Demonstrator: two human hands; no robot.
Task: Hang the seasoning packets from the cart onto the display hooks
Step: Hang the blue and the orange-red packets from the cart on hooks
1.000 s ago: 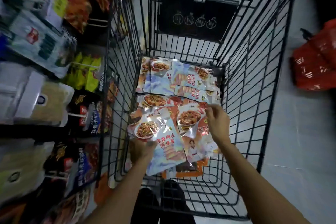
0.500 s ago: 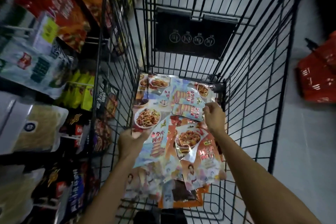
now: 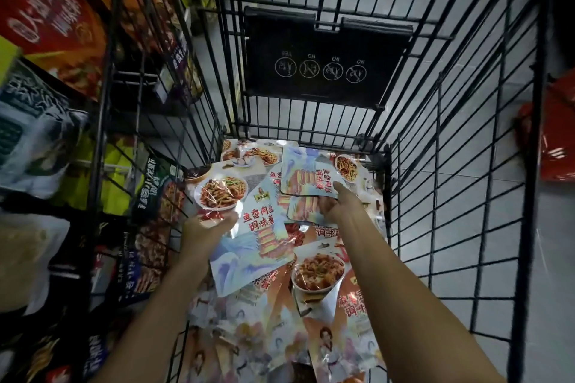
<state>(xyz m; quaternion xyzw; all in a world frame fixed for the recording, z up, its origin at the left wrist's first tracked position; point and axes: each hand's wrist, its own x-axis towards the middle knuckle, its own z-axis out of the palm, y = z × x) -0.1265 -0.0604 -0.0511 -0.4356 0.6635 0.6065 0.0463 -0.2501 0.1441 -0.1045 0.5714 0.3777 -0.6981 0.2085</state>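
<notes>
Packets are mostly where they started, so this looks like the early part of the job to me. The wire cart (image 3: 466,165) has a messy heap of seasoning packets (image 3: 320,274) spread over its bottom, from the near edge right up to the far edge. Only 2 are lifted so far, and neither is on a hook yet.

The left hand (image 3: 203,228) is near the cart's left edge, fingers and thumb pinched on the side of a fish-flavour sauce packet (image 3: 255,236), just below the printed plate of stir-fry. The right hand (image 3: 340,207) is toward the far right corner and grips a second pale blue packet (image 3: 306,176), thumb on top and fingers curled underneath. Both packets are inside the cart, held just above the heap.

What's left, as I read it: carry these over to the display rack (image 3: 46,134) outside the left wall of the cart, hook them on, then repeat for the whole heap. I can't really make out the hooks themselves, it's all blurry bags over there.

Material-wise these are flat, glossy foil-type pouches with rounded corners. They're crinkly and catch glare, and being thin and floppy they slide over each other easily. The cart is black metal grid with a matte black plastic flap (image 3: 320,56) on the far wall. A red basket (image 3: 553,146) sits on the tiled floor to the right.
</notes>
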